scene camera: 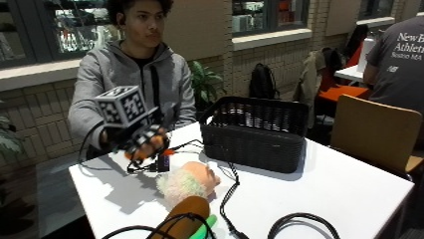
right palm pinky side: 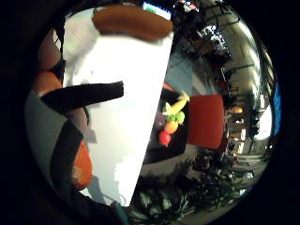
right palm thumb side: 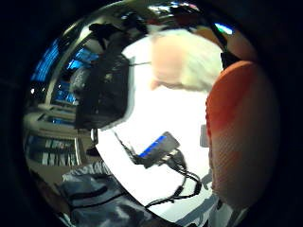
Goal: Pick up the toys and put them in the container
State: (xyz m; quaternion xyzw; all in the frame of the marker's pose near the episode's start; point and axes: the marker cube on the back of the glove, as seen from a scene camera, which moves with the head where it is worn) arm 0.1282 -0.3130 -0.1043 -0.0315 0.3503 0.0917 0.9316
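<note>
My gloved right hand point(scene camera: 140, 141) is raised a little above the table's left part, its fingers curled round an orange toy point(scene camera: 135, 155). The same orange toy point(right palm thumb side: 241, 137) fills one side of the thumb side palm view and shows beside the black fingers point(right palm pinky side: 84, 95) as orange toy point(right palm pinky side: 80, 165). A black wicker basket point(scene camera: 255, 130) stands open at the table's middle, to the right of the hand. A doll head point(scene camera: 191, 179) with white hair lies on the table between hand and front edge. A brown toy point(scene camera: 187, 215) lies nearest the camera.
The white table point(scene camera: 331, 191) carries black cables point(scene camera: 228, 191) and a small box with a blue face point(right palm thumb side: 158, 145). A wooden chair point(scene camera: 374, 132) stands at the right edge. Off the table, a black tray of toy fruit point(right palm pinky side: 171, 123) lies beside a red seat point(right palm pinky side: 205, 119).
</note>
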